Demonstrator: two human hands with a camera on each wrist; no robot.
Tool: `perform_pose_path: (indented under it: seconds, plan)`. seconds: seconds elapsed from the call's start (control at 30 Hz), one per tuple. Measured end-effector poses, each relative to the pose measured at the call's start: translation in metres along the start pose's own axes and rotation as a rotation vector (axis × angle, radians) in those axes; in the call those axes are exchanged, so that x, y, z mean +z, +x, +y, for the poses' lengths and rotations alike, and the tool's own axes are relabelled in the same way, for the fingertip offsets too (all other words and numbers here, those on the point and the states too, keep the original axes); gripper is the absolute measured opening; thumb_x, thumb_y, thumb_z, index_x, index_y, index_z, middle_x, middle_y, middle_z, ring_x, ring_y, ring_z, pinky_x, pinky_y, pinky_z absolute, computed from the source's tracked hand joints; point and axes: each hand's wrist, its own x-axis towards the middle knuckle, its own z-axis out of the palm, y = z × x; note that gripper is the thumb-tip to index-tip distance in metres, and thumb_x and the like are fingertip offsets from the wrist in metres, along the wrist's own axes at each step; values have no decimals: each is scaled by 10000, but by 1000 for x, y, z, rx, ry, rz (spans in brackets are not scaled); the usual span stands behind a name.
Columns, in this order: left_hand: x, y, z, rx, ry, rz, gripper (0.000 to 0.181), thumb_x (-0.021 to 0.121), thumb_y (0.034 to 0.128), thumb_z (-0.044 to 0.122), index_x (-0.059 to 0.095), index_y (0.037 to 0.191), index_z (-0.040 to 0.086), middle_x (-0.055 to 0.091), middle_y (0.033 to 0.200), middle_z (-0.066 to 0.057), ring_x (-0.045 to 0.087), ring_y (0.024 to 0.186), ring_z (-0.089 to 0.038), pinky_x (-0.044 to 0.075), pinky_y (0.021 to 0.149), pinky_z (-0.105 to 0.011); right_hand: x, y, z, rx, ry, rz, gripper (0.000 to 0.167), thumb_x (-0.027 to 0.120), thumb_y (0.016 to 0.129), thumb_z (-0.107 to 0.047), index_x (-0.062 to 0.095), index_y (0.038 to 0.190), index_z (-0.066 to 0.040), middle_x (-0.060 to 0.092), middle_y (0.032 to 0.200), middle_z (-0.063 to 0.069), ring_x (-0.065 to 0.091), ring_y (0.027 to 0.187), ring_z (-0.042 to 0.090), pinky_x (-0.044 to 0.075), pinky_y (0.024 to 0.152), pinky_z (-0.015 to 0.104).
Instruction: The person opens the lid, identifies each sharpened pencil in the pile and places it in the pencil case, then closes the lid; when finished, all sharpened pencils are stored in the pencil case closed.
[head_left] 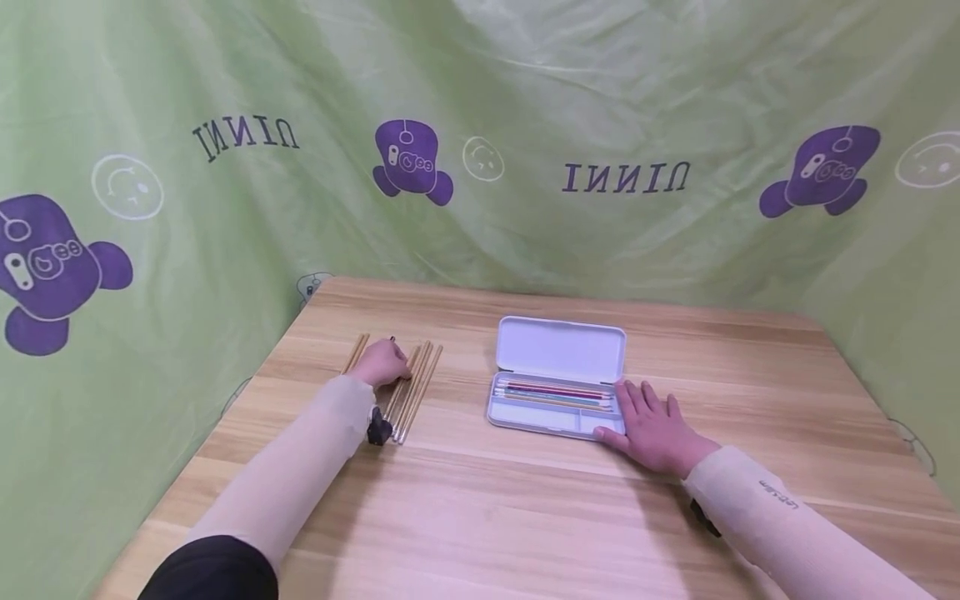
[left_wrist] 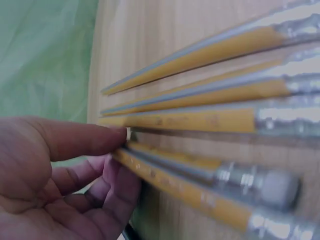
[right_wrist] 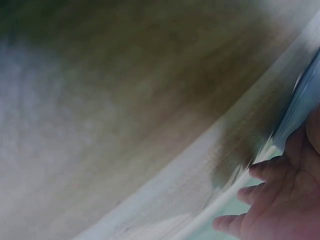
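My left hand [head_left: 381, 363] is at the left of the table, among yellow pencils [head_left: 422, 392] with metal ferrules. In the left wrist view its thumb and fingers pinch yellow pencils [left_wrist: 185, 187] near their far ends; a white eraser shows on one. Several others lie just beside them, fanned toward the camera. An open white pencil case [head_left: 536, 415] stands at mid-table, its lid [head_left: 561, 348] tipped back, with several coloured pencils [head_left: 555, 393] inside. My right hand [head_left: 660, 433], fingers spread, rests at the case's right edge; the right wrist view shows its fingers [right_wrist: 265, 170] extended.
Further yellow pencils [head_left: 356, 352] lie left of my left hand. The wooden table [head_left: 465, 517] reaches back to a green curtain [head_left: 525, 242] with purple figures, which also hangs along both sides.
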Motion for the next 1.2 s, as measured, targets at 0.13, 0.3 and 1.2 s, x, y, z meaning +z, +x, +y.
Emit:
perform_pose_path:
  seconds: [0.13,0.3,1.2]
  plan:
    - [-5,1,-3,-56,-215,2,97,695,837,-86,633,822,-14,580,720,-36,538,607,-126,491,551,-231,7,3,6,-7,2,12,1095,378,979,-764,193,1560,146,218,1598,391,138,1455,618,60,1116,804]
    - [-13,3,-1,-46,-321,31,71,648,847,-86,627,832,-19,552,746,-4,526,658,-111,489,619,-234,2,2,4,-12,22,16,1084,388,984,-753,203,1557,149,224,1588,402,139,1449,626,57,1115,806]
    - [-12,15,69,41,-602,-157,444,496,1032,-58,381,1445,-176,566,1334,-366,684,908,-164,482,1077,-469,-1,1,-3,-5,9,11,1025,469,1002,-674,219,1552,154,226,1592,396,146,1455,617,73,1120,801]
